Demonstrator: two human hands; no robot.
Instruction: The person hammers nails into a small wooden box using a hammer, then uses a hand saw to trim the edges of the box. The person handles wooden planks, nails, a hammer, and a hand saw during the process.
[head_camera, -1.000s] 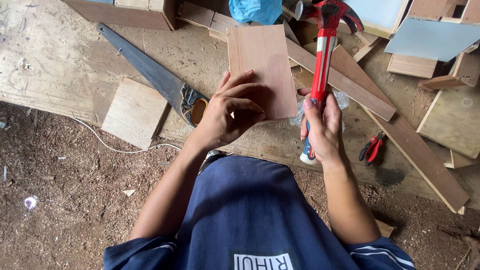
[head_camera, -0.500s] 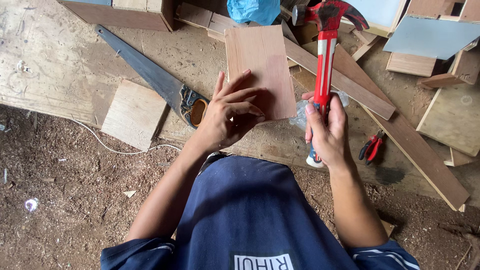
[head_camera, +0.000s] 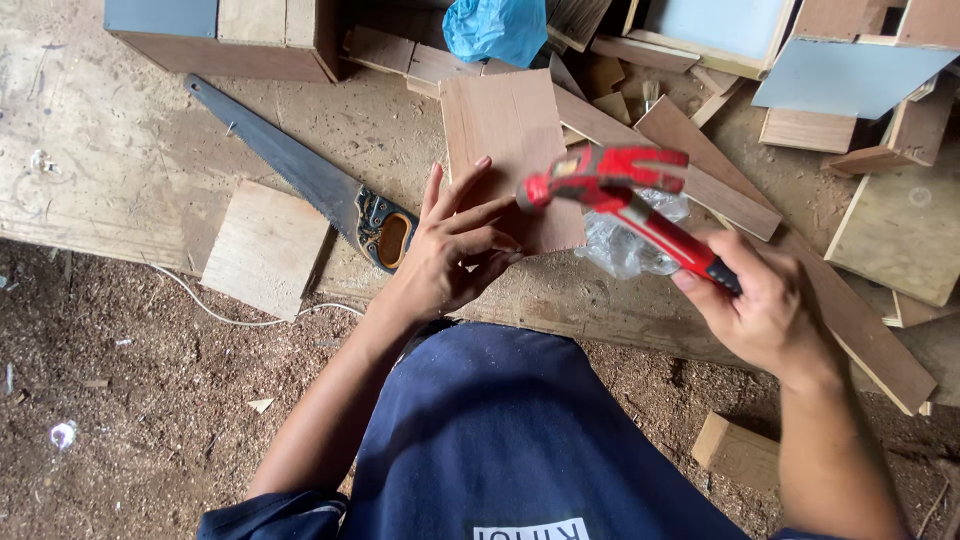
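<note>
Hammer (head_camera: 610, 185) has swung down from upright
Right hand (head_camera: 765, 310) grips its handle; head points left at the board (head_camera: 505, 130) (left hand (head_camera: 450, 250) presses it flat)

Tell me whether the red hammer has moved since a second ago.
Yes. The red hammer has swung down and left, its head now over the brown plywood panel.

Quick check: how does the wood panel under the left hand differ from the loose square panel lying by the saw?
The panel under the left hand is reddish-brown and taller than wide; the loose square panel is paler and nearly square. The first is pinned by fingers, with the red hammer in the right hand over it; the second lies untouched left of the handsaw. Both are thin flat boards lying flat.
</note>
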